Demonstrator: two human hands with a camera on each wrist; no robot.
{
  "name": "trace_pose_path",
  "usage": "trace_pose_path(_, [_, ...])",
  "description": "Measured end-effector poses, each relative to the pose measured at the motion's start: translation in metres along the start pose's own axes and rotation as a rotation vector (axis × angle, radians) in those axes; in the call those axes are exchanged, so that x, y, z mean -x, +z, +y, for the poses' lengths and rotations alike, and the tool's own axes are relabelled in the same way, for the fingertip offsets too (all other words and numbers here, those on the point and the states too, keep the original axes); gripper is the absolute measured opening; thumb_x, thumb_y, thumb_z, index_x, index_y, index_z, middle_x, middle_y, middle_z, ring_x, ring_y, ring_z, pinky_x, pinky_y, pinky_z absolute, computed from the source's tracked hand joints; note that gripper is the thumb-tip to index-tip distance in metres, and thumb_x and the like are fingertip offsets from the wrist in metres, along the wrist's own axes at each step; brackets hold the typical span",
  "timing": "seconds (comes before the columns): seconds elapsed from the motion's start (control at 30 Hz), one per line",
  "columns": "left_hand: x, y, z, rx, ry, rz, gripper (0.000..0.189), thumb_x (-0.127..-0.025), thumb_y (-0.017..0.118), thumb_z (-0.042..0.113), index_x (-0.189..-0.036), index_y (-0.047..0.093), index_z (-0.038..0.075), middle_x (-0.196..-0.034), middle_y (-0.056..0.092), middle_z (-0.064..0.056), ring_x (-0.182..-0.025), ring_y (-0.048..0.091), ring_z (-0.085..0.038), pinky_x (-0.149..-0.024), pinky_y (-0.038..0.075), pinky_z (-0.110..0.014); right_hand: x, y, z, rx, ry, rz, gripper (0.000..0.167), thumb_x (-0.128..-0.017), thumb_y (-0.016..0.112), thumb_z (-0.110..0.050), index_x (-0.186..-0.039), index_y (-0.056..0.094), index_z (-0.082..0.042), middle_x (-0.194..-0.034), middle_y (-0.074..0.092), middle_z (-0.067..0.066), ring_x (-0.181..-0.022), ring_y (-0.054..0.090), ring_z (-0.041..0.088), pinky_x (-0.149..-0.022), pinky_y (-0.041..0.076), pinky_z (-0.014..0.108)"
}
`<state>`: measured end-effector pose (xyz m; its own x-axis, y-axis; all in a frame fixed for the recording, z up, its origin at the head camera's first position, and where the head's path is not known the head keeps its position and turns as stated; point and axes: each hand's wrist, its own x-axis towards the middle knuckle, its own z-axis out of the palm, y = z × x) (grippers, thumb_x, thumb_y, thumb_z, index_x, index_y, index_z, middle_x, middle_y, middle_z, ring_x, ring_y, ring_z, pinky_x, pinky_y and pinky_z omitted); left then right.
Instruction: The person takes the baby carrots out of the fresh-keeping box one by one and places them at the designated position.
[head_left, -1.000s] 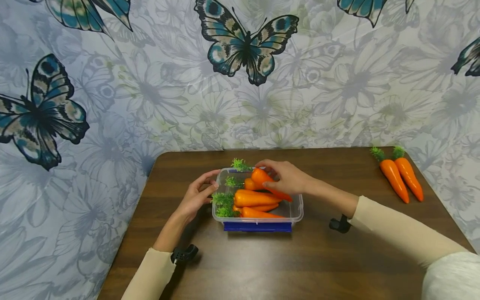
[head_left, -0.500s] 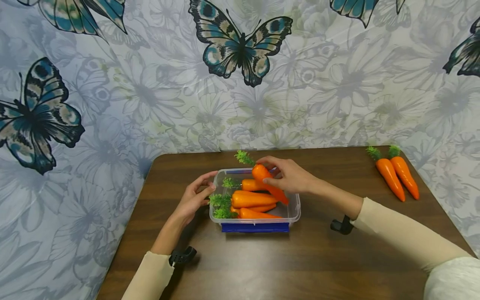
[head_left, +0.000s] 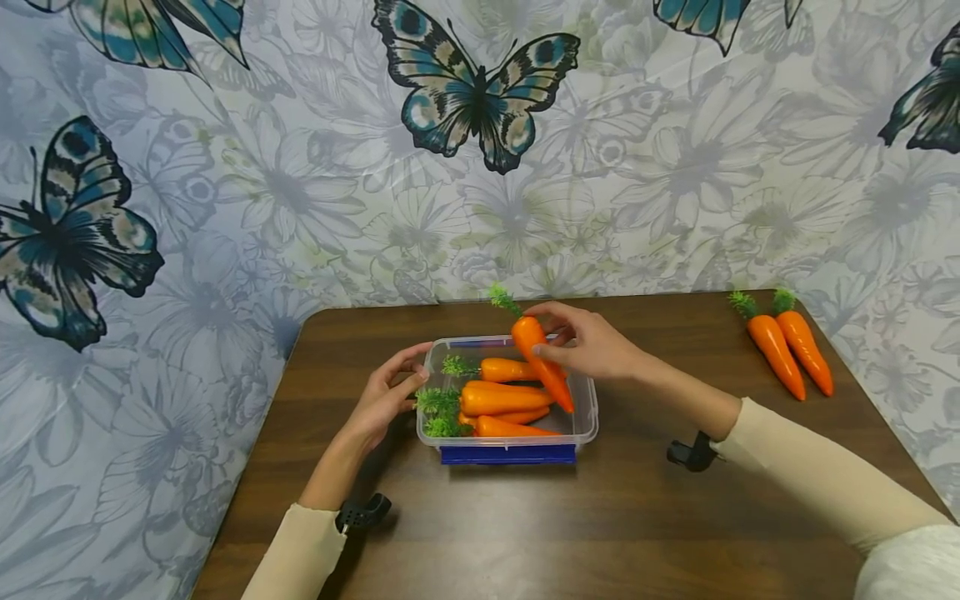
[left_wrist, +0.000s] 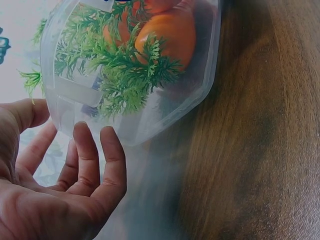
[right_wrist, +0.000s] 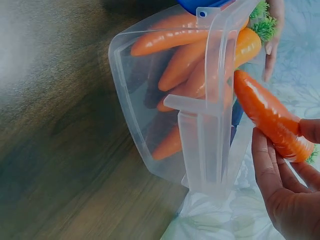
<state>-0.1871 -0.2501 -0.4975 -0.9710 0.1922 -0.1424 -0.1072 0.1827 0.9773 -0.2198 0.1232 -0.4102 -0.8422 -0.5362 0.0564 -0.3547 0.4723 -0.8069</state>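
Observation:
A clear plastic food container with a blue clasp on its near side stands mid-table. Several orange carrots with green leafy tops lie in it, tops to the left. My right hand pinches another carrot between thumb and fingers, over the container's far right part. That carrot is tilted, leafy top up and away, tip down over the others. At the container's left end is my left hand, fingers loosely bent. Its fingertips meet the outside of the wall in the left wrist view.
Two more carrots lie side by side at the table's far right. The brown wooden table ends at the back against a wall covering with butterflies. Each wrist wears a black band.
My right hand has lifted the carrot up from the others and turned it steeper, its leafy top swinging right and away. The left hand stays at the container's left end.

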Motion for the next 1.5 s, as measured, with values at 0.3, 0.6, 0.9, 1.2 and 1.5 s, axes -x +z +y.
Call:
trace_pose_path(0.3, [-0.002, 0.002, 0.002, 0.008, 0.006, -0.002, 0.047, -0.109, 0.066, 0.031, -0.155, 0.057, 0.032, -0.128, 0.051, -0.007, -0.106, 0.061, -0.024, -0.081, 0.057, -0.036, 0.010, -0.012, 0.006, -0.094, 0.035, 0.015, 0.051, -0.100, 0.077, -0.021, -0.149, 0.061, -0.019, -0.128, 0.076, 0.015, -0.101, 0.076, 0.027, -0.083, 0.065, 0.046])
trace_pose_path(0.6, [-0.002, 0.003, 0.001, 0.041, -0.009, -0.001, 0.048, -0.109, 0.066, 0.028, -0.156, 0.056, 0.029, -0.127, 0.050, -0.005, -0.101, 0.062, -0.018, -0.080, 0.060, -0.032, 0.023, -0.022, 0.010, -0.148, 0.055, 0.029, 0.052, -0.100, 0.077, -0.019, -0.150, 0.060, -0.020, -0.128, 0.075, 0.016, -0.101, 0.078, 0.025, -0.078, 0.067, 0.042])
trace_pose_path(0.9, [-0.002, 0.003, 0.001, 0.042, -0.015, 0.012, 0.047, -0.109, 0.066, 0.028, -0.155, 0.057, 0.030, -0.130, 0.050, -0.005, -0.114, 0.059, -0.033, -0.080, 0.057, -0.034, 0.040, -0.032, 0.022, -0.243, 0.107, 0.030, 0.053, -0.102, 0.075, -0.016, -0.152, 0.057, -0.016, -0.131, 0.071, 0.023, -0.102, 0.078, 0.027, -0.077, 0.067, 0.040])
trace_pose_path(1.2, [-0.002, 0.002, -0.002, 0.044, -0.030, 0.020, 0.048, -0.109, 0.067, 0.029, -0.155, 0.057, 0.031, -0.132, 0.049, -0.006, -0.112, 0.062, -0.026, -0.084, 0.060, -0.037, 0.053, -0.044, 0.037, -0.260, 0.143, 0.129, 0.053, -0.102, 0.075, -0.017, -0.152, 0.057, -0.014, -0.129, 0.071, 0.025, -0.095, 0.078, 0.017, -0.078, 0.067, 0.038])
trace_pose_path(1.5, [-0.001, 0.003, -0.001, 0.062, -0.038, 0.014, 0.048, -0.109, 0.066, 0.027, -0.156, 0.056, 0.030, -0.132, 0.048, -0.006, -0.120, 0.057, -0.036, -0.086, 0.060, -0.038, 0.066, -0.048, 0.056, -0.255, 0.206, 0.196, 0.052, -0.102, 0.075, -0.018, -0.151, 0.057, -0.012, -0.125, 0.069, 0.025, -0.090, 0.077, 0.011, -0.076, 0.067, 0.036])
